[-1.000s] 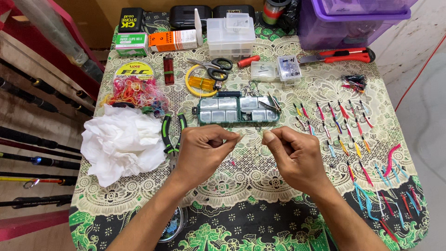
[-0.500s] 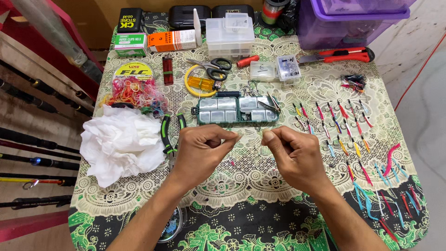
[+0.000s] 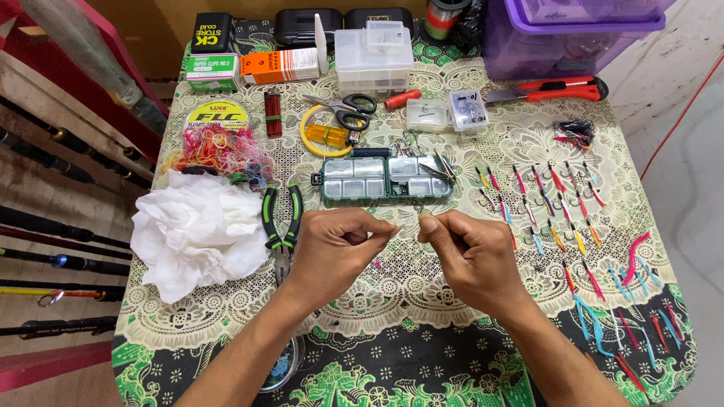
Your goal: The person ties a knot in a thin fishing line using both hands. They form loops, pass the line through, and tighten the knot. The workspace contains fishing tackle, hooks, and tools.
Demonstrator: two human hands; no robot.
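Observation:
My left hand and my right hand hover close together over the lace-patterned tablecloth. Each has thumb and forefinger pinched. The fingertips face each other a small gap apart, and a fine line barely shows between them. Just behind the hands lies a green compartment box with clear lids. Green-handled pliers lie beside my left hand. Rows of small coloured lures lie to the right of my right hand.
Crumpled white tissue and a heap of rubber bands lie at the left. Scissors, a yellow spool, a red box cutter, clear boxes and a purple bin stand behind. Fishing rods lie off the table's left edge.

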